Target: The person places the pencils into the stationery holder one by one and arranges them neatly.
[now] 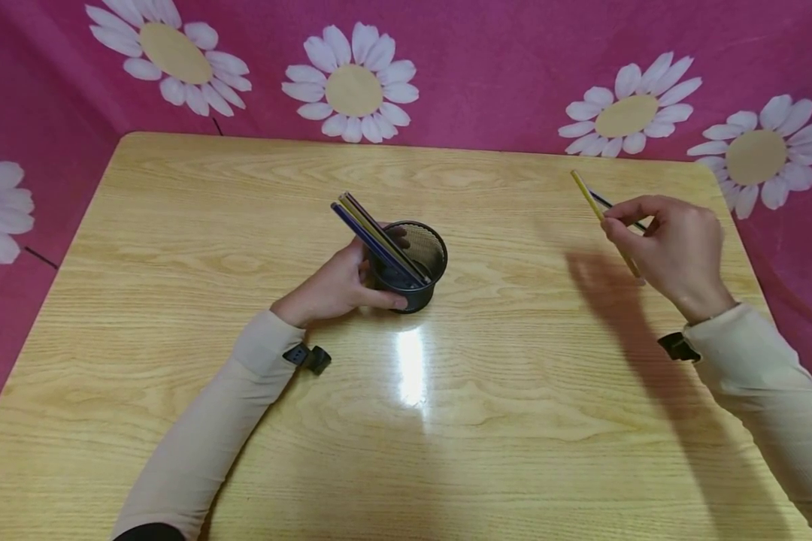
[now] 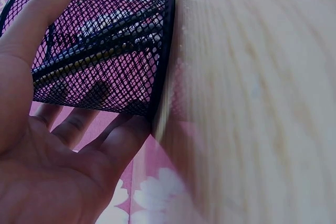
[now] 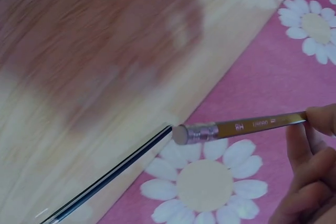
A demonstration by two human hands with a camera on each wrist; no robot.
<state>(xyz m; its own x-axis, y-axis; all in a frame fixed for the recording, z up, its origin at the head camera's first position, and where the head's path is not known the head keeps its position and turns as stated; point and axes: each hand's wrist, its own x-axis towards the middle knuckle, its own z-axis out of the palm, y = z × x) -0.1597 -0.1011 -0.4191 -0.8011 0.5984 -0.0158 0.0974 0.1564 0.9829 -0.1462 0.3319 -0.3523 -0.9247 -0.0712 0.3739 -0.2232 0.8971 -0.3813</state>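
Note:
My left hand (image 1: 334, 289) grips a black mesh pencil cup (image 1: 430, 244), thumb along the near side and the other fingers around the far side. The left wrist view has the cup's base at the tabletop. Several pencils (image 1: 377, 242), blue, yellow and dark, lean leftward out of the cup. Over the right part of the table, my right hand (image 1: 683, 244) pinches a yellow pencil (image 1: 586, 194) between thumb and fingertips. Its metal band and eraser (image 3: 181, 135) point away from the fingers. A dark pencil (image 3: 113, 172) lies on the table behind that hand, partly hidden in the head view.
The wood-grain table (image 1: 514, 421) ends at a pink cloth (image 1: 487, 68) with white daisies along the back and sides. The dark pencil lies close to the table's right edge. Both wrists carry small black devices (image 1: 307, 358).

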